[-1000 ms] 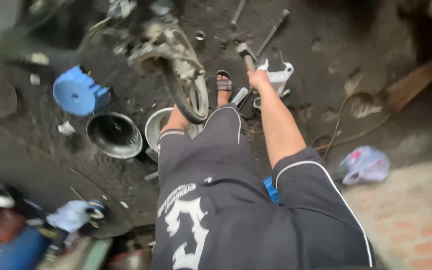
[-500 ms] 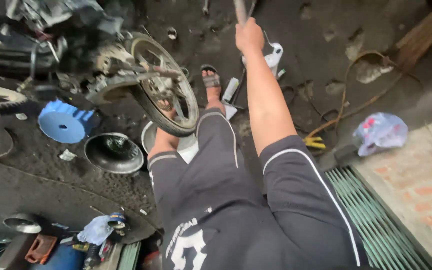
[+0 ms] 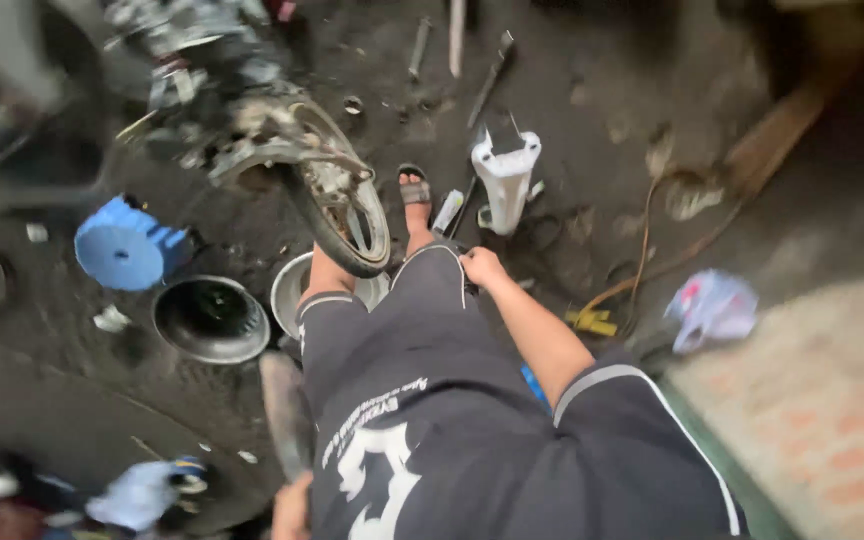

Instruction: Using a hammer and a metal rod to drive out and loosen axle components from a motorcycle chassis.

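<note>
My right hand rests at my right knee with its fingers curled. A thin dark rod runs from it toward a white plastic part on the floor, and I cannot tell if the hand grips it. My left hand shows only partly at the bottom edge, against the end of a long dark blurred object. A motorbike wheel on its frame stands in front of my left knee. My sandalled foot is beside the tyre.
A blue round part, a dark metal bowl and a lighter basin lie to the left on the oily floor. Long tools lie farther out. A crumpled plastic bag, an orange hose and brick paving are on the right.
My right hand has drawn back from the tools far out on the floor to my knee. The view has swung, so the wheel now sits more to the left.
</note>
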